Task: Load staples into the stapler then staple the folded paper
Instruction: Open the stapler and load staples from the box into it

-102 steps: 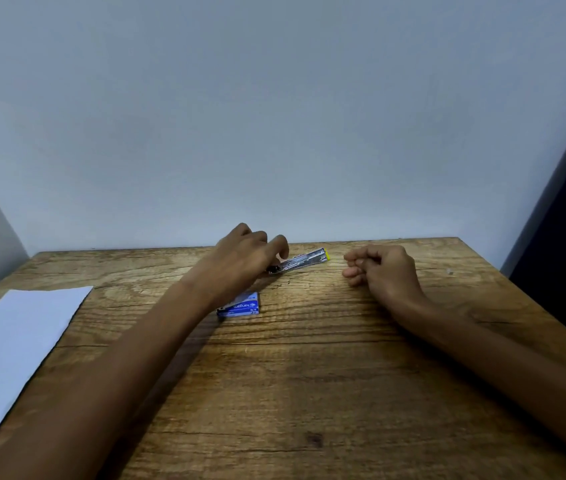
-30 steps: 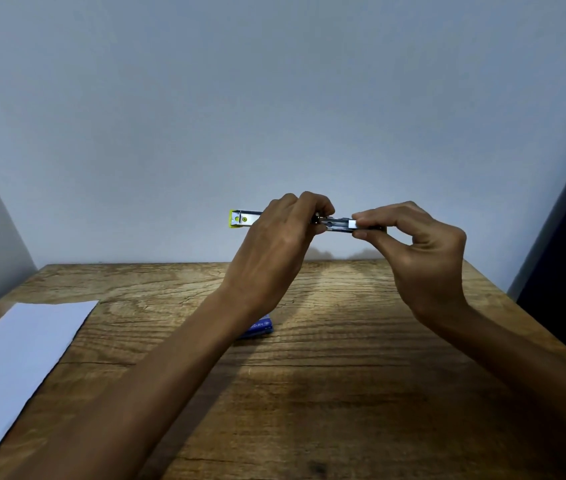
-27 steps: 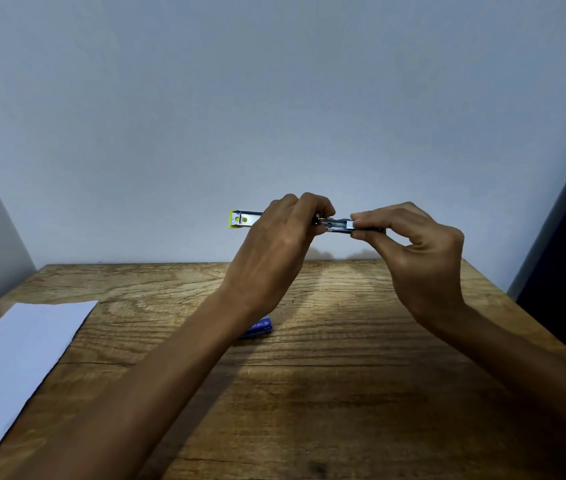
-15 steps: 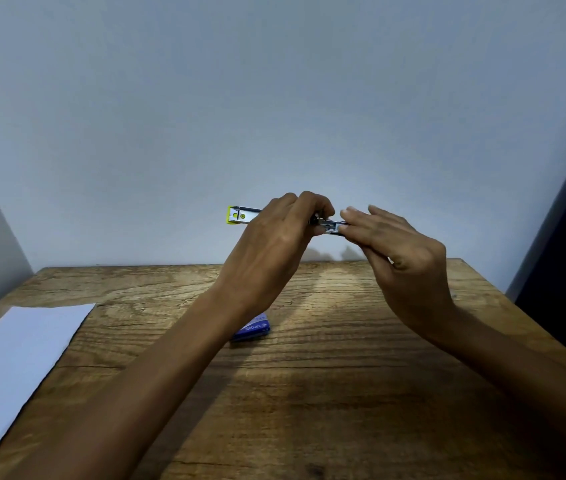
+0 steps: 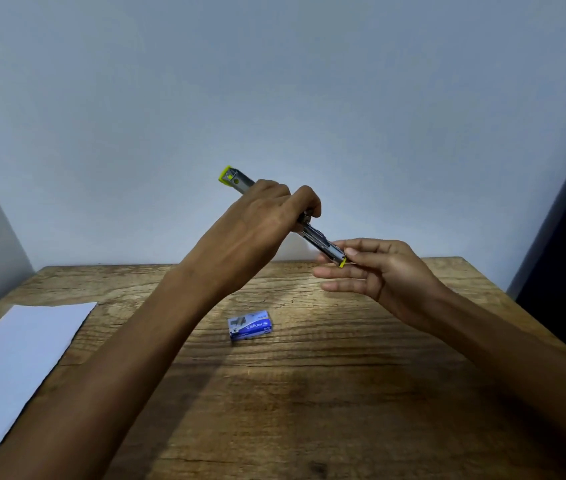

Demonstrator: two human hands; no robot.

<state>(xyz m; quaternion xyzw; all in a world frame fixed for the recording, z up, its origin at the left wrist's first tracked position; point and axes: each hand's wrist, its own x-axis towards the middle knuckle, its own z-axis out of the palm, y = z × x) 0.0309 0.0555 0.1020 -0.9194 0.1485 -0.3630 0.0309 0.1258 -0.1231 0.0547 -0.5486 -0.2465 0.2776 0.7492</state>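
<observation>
stapler point(image 5: 321, 241) was clamped mid-air in left hand point(image 5: 257, 223), right hand point(image 5: 375, 268) pinching its end; staple box point(image 5: 249, 329) and paper point(image 5: 15, 351) lay untouched, loading pending.

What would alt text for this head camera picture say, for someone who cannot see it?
A person holds a slim metal stapler in the air over a wooden table, the left hand gripping its middle and the right hand pinching its lower end. A small blue staple box lies on the table below, with white paper at the left.
</observation>
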